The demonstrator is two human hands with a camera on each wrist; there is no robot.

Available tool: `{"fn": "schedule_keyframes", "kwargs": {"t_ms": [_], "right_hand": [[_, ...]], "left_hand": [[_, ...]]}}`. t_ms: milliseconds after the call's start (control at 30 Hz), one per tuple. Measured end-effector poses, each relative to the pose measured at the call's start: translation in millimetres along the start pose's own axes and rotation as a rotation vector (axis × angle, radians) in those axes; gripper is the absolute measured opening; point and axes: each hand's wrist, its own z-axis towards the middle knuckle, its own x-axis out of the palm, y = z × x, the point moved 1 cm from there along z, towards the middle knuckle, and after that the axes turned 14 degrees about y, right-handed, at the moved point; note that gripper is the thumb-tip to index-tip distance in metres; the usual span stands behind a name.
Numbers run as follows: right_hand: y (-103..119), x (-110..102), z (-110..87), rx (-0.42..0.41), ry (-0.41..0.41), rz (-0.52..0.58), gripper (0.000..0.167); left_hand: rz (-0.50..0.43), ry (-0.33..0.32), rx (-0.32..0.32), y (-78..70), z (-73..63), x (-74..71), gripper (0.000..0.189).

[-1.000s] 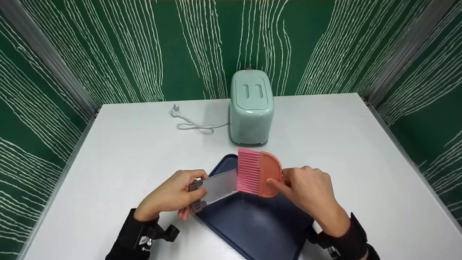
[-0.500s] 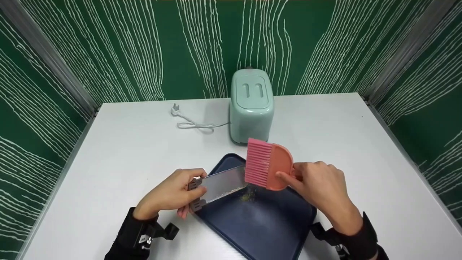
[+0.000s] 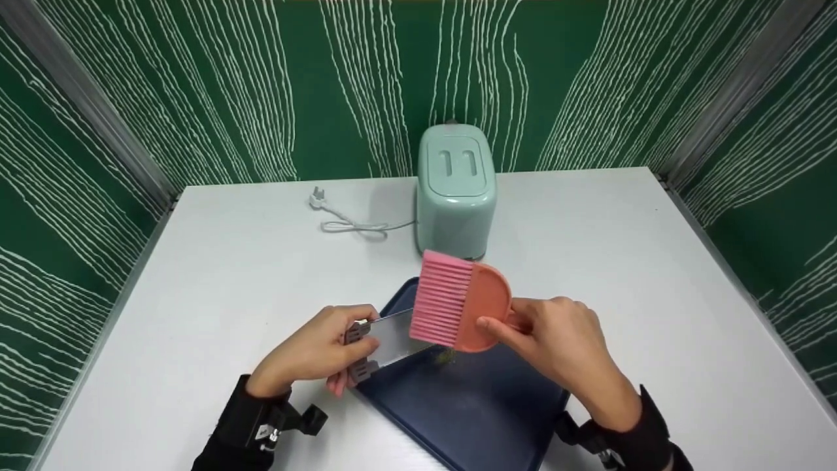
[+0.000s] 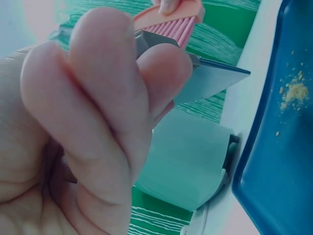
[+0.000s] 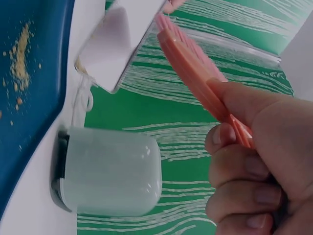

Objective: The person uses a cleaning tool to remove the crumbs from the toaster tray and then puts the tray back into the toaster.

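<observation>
My left hand [image 3: 314, 353] grips the grey handle end of a flat metal crumb tray [image 3: 392, 340], held tilted over a dark blue tray [image 3: 471, 405]. My right hand [image 3: 556, 340] holds a pink brush [image 3: 458, 307] by its rounded back, bristles against the metal crumb tray. A small heap of yellowish crumbs [image 3: 448, 356] lies on the blue tray below the brush. From the left wrist, my curled fingers [image 4: 102, 103] hide most of the handle, and the metal crumb tray [image 4: 210, 81] and crumbs [image 4: 293, 93] show. The right wrist view has the brush [image 5: 195, 68], metal crumb tray [image 5: 117, 44] and crumbs [image 5: 19, 54].
A mint green toaster [image 3: 456, 193] stands behind the blue tray, its white cord and plug [image 3: 333, 216] lying to the left on the white table [image 3: 229, 275]. Green patterned walls close in the table on three sides.
The brush swept right and away off the metal tray, dropping crumbs onto the blue tray, then came back left onto the metal tray. My left hand barely moved.
</observation>
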Motion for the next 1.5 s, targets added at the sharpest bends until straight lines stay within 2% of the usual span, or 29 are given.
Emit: {"fn": "schedule_keyframes", "kwargs": {"t_ms": [233, 367, 600, 1000, 1267, 1500], "right_hand": [[11, 14, 2.0, -0.128, -0.073, -0.016, 0.051], [17, 20, 2.5, -0.152, -0.075, -0.012, 0.053], [21, 26, 2.6, -0.124, -0.026, -0.026, 0.053], [19, 26, 1.1, -0.099, -0.005, -0.123, 0.055], [12, 23, 1.3, -0.053, 0.012, -0.181, 0.057], [6, 21, 2.8, -0.018, 0.026, -0.182, 0.06]], "left_hand": [[-0.013, 0.03, 0.022, 2.1, 3.5, 1.1, 0.015], [-0.022, 0.039, 0.018, 2.3, 4.1, 2.3, 0.018], [-0.006, 0.025, 0.009, 0.6, 5.0, 2.8, 0.018], [0.0, 0.008, 0.0, 1.1, 0.5, 1.5, 0.012], [0.061, 0.009, 0.014, -1.6, -2.0, -0.7, 0.013], [0.028, 0.003, -0.004, -1.8, -3.9, -2.0, 0.009]]}}
